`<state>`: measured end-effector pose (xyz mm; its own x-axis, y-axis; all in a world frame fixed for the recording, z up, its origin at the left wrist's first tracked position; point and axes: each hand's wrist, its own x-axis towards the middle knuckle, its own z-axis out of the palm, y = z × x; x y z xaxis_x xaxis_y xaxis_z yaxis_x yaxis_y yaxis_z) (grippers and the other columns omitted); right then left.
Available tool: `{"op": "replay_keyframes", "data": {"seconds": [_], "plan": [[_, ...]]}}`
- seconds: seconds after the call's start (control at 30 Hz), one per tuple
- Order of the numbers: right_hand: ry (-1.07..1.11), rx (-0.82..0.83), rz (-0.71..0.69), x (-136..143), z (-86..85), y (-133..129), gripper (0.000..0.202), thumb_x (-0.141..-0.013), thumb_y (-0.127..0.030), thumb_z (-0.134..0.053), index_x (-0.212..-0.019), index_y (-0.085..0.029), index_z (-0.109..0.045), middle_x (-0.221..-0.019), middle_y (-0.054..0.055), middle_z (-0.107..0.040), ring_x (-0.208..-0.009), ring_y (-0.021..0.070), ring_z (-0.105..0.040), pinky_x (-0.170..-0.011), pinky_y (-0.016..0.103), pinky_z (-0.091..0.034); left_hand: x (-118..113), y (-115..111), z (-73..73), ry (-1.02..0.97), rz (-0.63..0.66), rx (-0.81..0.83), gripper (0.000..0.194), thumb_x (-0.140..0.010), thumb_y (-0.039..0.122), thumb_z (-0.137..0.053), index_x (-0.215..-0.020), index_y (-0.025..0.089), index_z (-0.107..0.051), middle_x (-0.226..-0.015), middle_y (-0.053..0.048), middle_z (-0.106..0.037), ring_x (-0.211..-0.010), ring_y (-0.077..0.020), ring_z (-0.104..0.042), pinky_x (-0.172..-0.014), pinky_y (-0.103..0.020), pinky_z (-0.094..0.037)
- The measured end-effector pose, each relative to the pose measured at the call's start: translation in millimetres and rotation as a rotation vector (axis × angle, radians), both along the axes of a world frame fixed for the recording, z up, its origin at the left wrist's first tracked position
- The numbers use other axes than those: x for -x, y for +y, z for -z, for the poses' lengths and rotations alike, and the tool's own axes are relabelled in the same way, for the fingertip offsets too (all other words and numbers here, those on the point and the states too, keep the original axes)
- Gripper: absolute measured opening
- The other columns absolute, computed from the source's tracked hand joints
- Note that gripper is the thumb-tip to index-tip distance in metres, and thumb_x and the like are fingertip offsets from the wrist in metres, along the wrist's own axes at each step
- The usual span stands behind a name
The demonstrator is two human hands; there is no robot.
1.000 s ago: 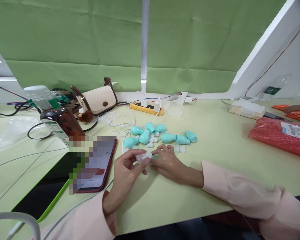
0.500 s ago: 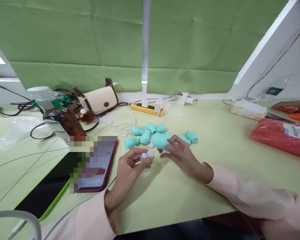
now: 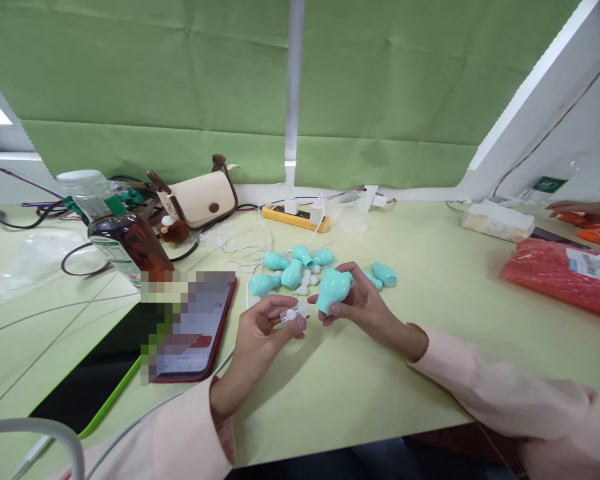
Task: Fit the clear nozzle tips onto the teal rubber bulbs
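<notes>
My left hand [image 3: 267, 333] pinches a small translucent white plastic fitting [image 3: 295, 313] between thumb and fingers. Close to its right, my right hand [image 3: 363, 303] grips a turquoise rubber bulb [image 3: 335, 288], its narrow neck tilted down toward the left. The bulb and the fitting are apart. Behind my hands lie several more turquoise bulbs [image 3: 292, 274], with small white plastic pieces [image 3: 303, 289] scattered among them. Two further bulbs [image 3: 384, 273] rest just beyond my right hand. Part of the held bulb is hidden by my fingers.
To the left lie a phone in a red case [image 3: 200, 333] and a black-screened phone with a green edge [image 3: 100, 370]. Behind them stand a brown bottle [image 3: 125, 243] and a cream handbag [image 3: 205, 200]. A yellow power strip [image 3: 275, 215], a red package [image 3: 555, 270] and another person's hand [image 3: 590, 212] are farther off.
My right hand has turned the turquoise bulb so its neck points down and left. White pieces behind it now show more. My left hand stays nearly in place, still holding the fitting.
</notes>
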<state>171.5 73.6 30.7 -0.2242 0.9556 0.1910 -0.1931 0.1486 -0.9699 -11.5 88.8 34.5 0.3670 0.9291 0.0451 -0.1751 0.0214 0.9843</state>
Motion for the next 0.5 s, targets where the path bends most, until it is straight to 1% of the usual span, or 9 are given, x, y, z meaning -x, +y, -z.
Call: {"op": "replay_keyframes", "data": {"seconds": [0.1, 0.2, 0.27, 0.33, 0.43, 0.5], "plan": [[0.029, 0.029, 0.022, 1.3, 1.8, 0.2, 0.047, -0.068, -0.025, -0.068, -0.088, -0.026, -0.025, -0.087, 0.000, -0.061, -0.071, 0.0164, -0.064, -0.064, 0.035, -0.054, -0.4, -0.6, 0.0, 0.033, 0.041, 0.006, 0.023, -0.062, 0.021, -0.070, -0.081, 0.014, -0.059, -0.064, 0.000, -0.063, -0.055, -0.0116, -0.058, -0.058, -0.024, -0.048], [0.058, 0.013, 0.041, 4.0, 2.7, -1.2, 0.048, -0.067, -0.024, -0.068, -0.085, -0.026, -0.024, -0.083, -0.002, -0.060, -0.079, 0.0168, -0.063, -0.067, 0.035, -0.054, -0.5, -1.7, 2.1, 0.048, 0.053, -0.025, 0.021, -0.064, 0.023, -0.068, -0.081, 0.013, -0.060, -0.063, 0.000, -0.063, -0.054, -0.0121, -0.058, -0.056, -0.024, -0.048], [0.064, 0.004, 0.024, 5.0, 2.5, -2.2, 0.048, -0.067, -0.024, -0.068, -0.085, -0.025, -0.024, -0.082, -0.002, -0.059, -0.081, 0.0163, -0.061, -0.068, 0.035, -0.053, -0.7, -2.4, 3.7, 0.058, 0.061, -0.050, 0.020, -0.066, 0.023, -0.067, -0.081, 0.013, -0.059, -0.064, -0.001, -0.063, -0.053, -0.0121, -0.057, -0.055, -0.025, -0.047], [0.061, 0.005, -0.005, 4.8, 1.4, -2.9, 0.047, -0.068, -0.025, -0.067, -0.083, -0.025, -0.023, -0.085, -0.001, -0.059, -0.077, 0.0146, -0.061, -0.065, 0.033, -0.054, -1.1, -2.7, 4.6, 0.071, 0.064, -0.064, 0.019, -0.067, 0.024, -0.066, -0.081, 0.013, -0.058, -0.064, -0.001, -0.062, -0.053, -0.0119, -0.057, -0.054, -0.025, -0.047], [0.061, 0.005, -0.013, 2.7, -0.9, -3.6, 0.042, -0.070, -0.028, -0.066, -0.078, -0.024, -0.024, -0.090, 0.000, -0.059, -0.063, 0.0109, -0.060, -0.057, 0.031, -0.054, -1.7, -1.7, 4.4, 0.091, 0.066, -0.060, 0.020, -0.068, 0.025, -0.065, -0.081, 0.012, -0.058, -0.061, -0.001, -0.061, -0.052, -0.0120, -0.056, -0.053, -0.025, -0.047], [0.056, 0.007, -0.015, 1.2, -1.9, -3.7, 0.041, -0.071, -0.028, -0.065, -0.075, -0.023, -0.025, -0.089, 0.001, -0.059, -0.059, 0.0103, -0.059, -0.056, 0.030, -0.053, -1.6, -0.9, 3.4, 0.100, 0.079, -0.059, 0.022, -0.068, 0.026, -0.065, -0.083, 0.012, -0.059, -0.060, -0.001, -0.060, -0.052, -0.0122, -0.056, -0.053, -0.025, -0.046]]}}
